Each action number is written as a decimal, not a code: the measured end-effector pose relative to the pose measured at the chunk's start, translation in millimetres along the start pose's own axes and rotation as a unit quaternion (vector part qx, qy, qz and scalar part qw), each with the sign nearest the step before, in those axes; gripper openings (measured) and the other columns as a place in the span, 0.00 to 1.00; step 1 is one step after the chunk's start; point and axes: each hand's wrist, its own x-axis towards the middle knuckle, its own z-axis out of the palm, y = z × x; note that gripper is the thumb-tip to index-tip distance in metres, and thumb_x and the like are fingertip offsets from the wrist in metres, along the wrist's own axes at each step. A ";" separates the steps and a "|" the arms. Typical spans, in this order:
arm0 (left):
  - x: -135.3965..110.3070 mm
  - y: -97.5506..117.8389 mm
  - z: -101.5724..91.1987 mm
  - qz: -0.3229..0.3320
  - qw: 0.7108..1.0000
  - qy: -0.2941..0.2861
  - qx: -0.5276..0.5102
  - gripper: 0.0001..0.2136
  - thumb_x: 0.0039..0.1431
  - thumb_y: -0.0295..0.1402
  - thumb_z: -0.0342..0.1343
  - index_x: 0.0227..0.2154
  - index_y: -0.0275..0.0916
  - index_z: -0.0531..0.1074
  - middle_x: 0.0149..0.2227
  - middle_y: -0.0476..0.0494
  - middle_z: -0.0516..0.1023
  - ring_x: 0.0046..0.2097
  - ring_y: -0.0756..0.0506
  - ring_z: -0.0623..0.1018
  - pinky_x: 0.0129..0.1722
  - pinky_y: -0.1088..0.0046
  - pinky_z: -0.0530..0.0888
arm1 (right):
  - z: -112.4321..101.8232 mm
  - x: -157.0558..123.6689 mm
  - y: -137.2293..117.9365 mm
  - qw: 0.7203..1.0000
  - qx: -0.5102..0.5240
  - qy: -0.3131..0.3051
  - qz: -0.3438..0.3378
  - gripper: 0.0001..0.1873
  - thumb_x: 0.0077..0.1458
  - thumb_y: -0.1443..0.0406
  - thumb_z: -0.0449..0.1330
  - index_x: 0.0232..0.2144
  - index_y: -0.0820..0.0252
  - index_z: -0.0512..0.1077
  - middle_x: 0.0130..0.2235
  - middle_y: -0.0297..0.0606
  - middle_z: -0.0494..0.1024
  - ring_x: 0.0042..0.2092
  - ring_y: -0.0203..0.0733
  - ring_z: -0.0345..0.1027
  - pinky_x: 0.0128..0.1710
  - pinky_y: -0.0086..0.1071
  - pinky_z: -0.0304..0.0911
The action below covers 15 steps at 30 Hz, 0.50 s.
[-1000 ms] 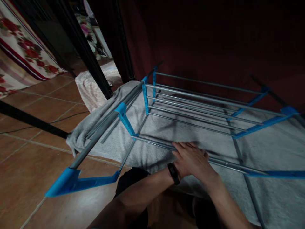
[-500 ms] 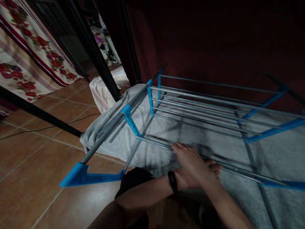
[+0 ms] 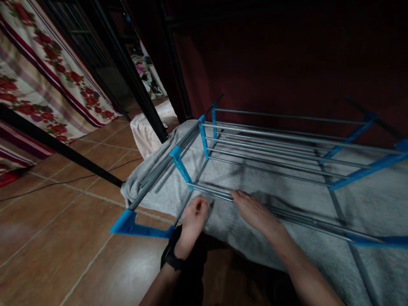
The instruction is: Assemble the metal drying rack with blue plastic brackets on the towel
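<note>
A metal rack with grey rods (image 3: 270, 146) and blue plastic brackets (image 3: 180, 163) lies on a grey towel (image 3: 360, 204) spread on the floor. My right hand (image 3: 253, 208) lies flat with fingers stretched out, fingertips on the nearest pair of rods. My left hand (image 3: 193, 221), with a black band on its wrist, is curled in a loose fist at the towel's near edge, just left of the right hand. What its fingers hold, if anything, is hidden.
Brown floor tiles (image 3: 54, 238) lie to the left, crossed by a thin black cable (image 3: 63, 182). Black poles (image 3: 140, 93) slant up at left. A flowered cloth (image 3: 41, 72) hangs at far left, a striped pale cloth (image 3: 145, 131) lies behind the towel. A dark red wall stands behind.
My left hand has come out from under the right hand and moved left to the towel's edge. The right hand stays on the near rods. The view has shifted left.
</note>
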 end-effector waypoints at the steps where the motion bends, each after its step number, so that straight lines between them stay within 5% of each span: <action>1: 7.1 -9.9 -6.2 -0.047 0.993 0.098 -0.045 0.06 0.58 0.34 0.51 0.29 0.40 0.71 0.27 0.48 0.73 0.32 0.48 0.73 0.34 0.72 0.70 | 0.0 0.3 0.3 1.000 0.001 0.001 0.000 0.22 0.57 0.79 0.41 0.45 0.60 0.68 0.45 0.44 0.76 0.47 0.42 0.71 0.46 0.33 0.61; 3: 22.3 -26.1 -11.9 -0.110 0.961 0.213 -0.134 0.05 0.51 0.33 0.55 0.32 0.39 0.71 0.31 0.48 0.74 0.36 0.48 0.74 0.39 0.72 0.71 | 0.8 0.8 1.1 1.000 0.003 0.001 0.001 0.23 0.56 0.80 0.41 0.45 0.60 0.68 0.45 0.44 0.76 0.48 0.43 0.70 0.47 0.34 0.61; 7: 53.9 -35.5 -6.9 -0.163 0.903 0.288 -0.274 0.10 0.53 0.36 0.53 0.37 0.40 0.74 0.42 0.46 0.77 0.48 0.47 0.76 0.47 0.71 0.70 | 3.0 0.9 2.6 1.000 -0.009 -0.002 -0.005 0.24 0.55 0.80 0.40 0.44 0.60 0.68 0.45 0.43 0.76 0.48 0.43 0.70 0.47 0.34 0.60; 11: 84.7 -31.1 0.5 -0.141 0.888 0.281 -0.336 0.19 0.60 0.48 0.47 0.32 0.37 0.73 0.34 0.44 0.78 0.39 0.47 0.79 0.39 0.72 0.72 | 5.3 0.4 3.4 1.000 -0.017 0.006 -0.009 0.24 0.56 0.80 0.39 0.44 0.59 0.67 0.44 0.42 0.76 0.48 0.42 0.70 0.47 0.33 0.60; 15: 105.7 -31.6 5.2 -0.138 0.906 0.232 -0.327 0.28 0.62 0.56 0.40 0.23 0.37 0.70 0.21 0.45 0.72 0.24 0.49 0.73 0.27 0.74 0.69 | 8.2 0.2 5.3 1.000 -0.017 0.021 -0.014 0.24 0.56 0.80 0.40 0.45 0.58 0.68 0.44 0.42 0.76 0.48 0.42 0.70 0.47 0.34 0.60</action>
